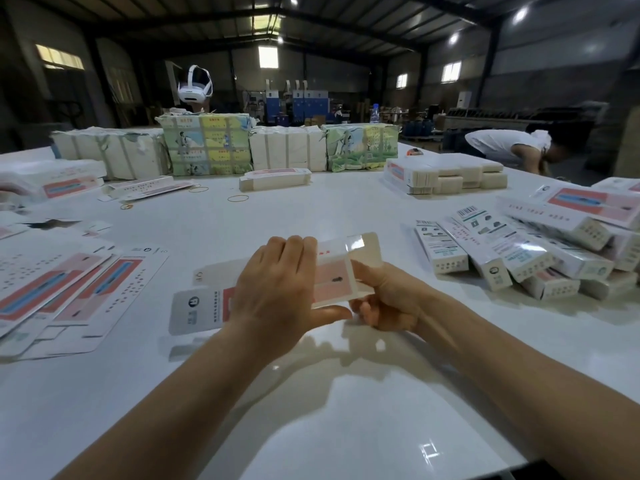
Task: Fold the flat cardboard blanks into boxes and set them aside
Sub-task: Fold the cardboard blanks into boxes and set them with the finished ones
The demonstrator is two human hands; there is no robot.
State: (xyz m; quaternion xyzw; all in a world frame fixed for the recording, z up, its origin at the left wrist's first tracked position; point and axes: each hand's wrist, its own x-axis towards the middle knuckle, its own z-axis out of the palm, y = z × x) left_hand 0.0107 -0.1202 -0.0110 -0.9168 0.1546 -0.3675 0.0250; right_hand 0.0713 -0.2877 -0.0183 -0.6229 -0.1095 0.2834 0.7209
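Blank (332,275) gripped between both hands | left hand (277,289) fingers curled over top | right hand (388,299) pinching end below | folded boxes (519,251) beyond right fingers

Dim warehouse, dark steel roof (311,15), bright windows (268,57), white table (311,393)

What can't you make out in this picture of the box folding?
Head view, the only one:
- Middle of the cardboard blank: covered by the left hand, so how far it is folded is unclear.
- Right hand fingertips: curled under the blank, their grip hidden.
- Print on the folded boxes: too small and blurred to read.
- Flat blanks: cut off by the left edge.
- Bending person: hands hidden by the table edge.
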